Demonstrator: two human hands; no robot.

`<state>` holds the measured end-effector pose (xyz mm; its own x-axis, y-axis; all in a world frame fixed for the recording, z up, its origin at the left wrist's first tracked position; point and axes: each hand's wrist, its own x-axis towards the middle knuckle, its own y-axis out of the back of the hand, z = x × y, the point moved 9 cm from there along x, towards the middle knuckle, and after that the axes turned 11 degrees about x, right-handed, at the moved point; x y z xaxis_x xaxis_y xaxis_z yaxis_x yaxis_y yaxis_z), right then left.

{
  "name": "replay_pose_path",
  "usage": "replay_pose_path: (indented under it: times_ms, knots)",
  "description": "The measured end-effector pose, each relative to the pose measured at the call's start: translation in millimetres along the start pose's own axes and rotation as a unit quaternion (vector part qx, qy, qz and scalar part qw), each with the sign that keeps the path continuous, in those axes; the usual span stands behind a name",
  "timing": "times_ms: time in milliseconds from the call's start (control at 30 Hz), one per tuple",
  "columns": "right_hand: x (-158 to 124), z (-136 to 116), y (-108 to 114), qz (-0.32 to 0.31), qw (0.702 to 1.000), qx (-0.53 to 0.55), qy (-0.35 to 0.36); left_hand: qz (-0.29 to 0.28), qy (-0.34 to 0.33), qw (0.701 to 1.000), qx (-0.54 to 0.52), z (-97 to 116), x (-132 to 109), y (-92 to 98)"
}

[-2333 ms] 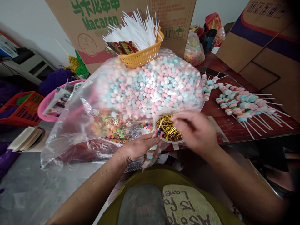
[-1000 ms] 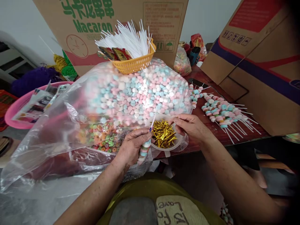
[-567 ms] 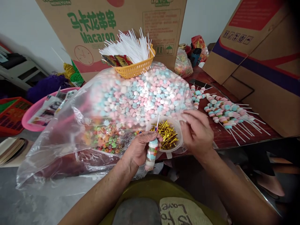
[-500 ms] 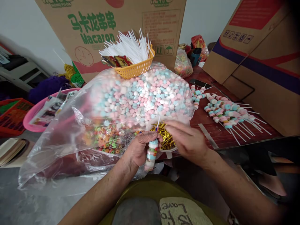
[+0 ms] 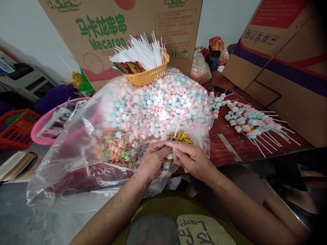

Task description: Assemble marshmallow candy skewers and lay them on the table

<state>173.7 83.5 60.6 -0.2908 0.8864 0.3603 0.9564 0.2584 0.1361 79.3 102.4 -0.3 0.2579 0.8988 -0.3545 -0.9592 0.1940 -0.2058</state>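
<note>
My left hand (image 5: 153,159) is closed around a marshmallow skewer (image 5: 167,163) in a clear wrapper, with pink, blue and white pieces showing. It hangs tilted, its white stick (image 5: 176,131) pointing up above the fingers. My right hand (image 5: 191,157) meets the left at the wrapper's gathered neck, fingers pinched together. What lies between those fingertips is hidden. Just behind the hands stands a white bowl (image 5: 197,136) of short gold twist ties (image 5: 181,137), partly covered by the right hand.
A big clear bag of marshmallows (image 5: 153,105) fills the middle, with coloured ring pieces (image 5: 120,153) in front. On it sits a yellow basket (image 5: 148,77) of white sticks. Unwrapped marshmallow skewers (image 5: 247,119) lie right on the red table (image 5: 219,153). Cardboard boxes (image 5: 107,41) stand behind and right.
My right hand has come from above the bowl, moving left and down to the wrapper's neck, and its fingers have closed. My left hand still grips the marshmallow skewer.
</note>
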Motion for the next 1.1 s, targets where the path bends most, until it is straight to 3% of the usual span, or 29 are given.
replay_pose_path:
  times_ms: [200, 300, 367, 467, 533, 600, 700, 800, 867, 1000, 1100]
  knots:
    - [3.1, 26.9, -7.5, -0.028, 0.994, -0.033, -0.099, -0.022, -0.017, 0.996, 0.081, 0.2, -10.3, -0.8]
    - [2.8, 27.7, -7.4, -0.021, 0.991, -0.097, -0.084, -0.032, -0.029, 0.991, 0.124, -4.2, -11.6, 1.0]
    - [0.8, 26.3, -9.0, 0.007, 0.989, -0.135, -0.058, -0.013, -0.038, 0.994, 0.097, -9.1, -8.6, 4.9]
    - [-6.8, 29.9, -1.3, 0.103, 0.987, -0.113, -0.057, 0.027, -0.058, 0.998, 0.019, -14.4, -2.1, 14.2]
    - [-9.6, 31.2, 2.0, 0.114, 0.987, -0.092, -0.063, 0.023, -0.06, 0.998, -0.001, -15.4, 0.7, 17.5]
    - [-5.3, 20.8, -4.5, 0.028, 0.992, -0.119, -0.023, -0.029, -0.013, 0.999, -0.006, -20.2, 1.7, 13.8]
    - [-0.8, -11.6, -15.9, -0.123, 0.97, -0.171, 0.119, -0.155, 0.09, 0.984, -0.022, -25.5, -6.2, -1.6]
    - [3.6, -32.1, -15.2, -0.168, 0.96, -0.113, 0.191, -0.225, 0.092, 0.968, -0.063, -11.0, -13.7, -12.6]
    - [11.2, -27.2, -13.0, -0.14, 0.978, -0.049, 0.147, -0.213, 0.07, 0.97, -0.09, -0.6, -13.1, -11.3]
    - [17.8, -2.7, -10.3, -0.014, 0.999, 0.031, 0.015, -0.121, 0.04, 0.984, -0.125, 10.8, -8.4, 4.4]
    - [18.2, 6.2, -17.3, -0.002, 0.992, 0.118, -0.051, -0.13, 0.02, 0.981, -0.142, 16.8, -10.3, 2.9]
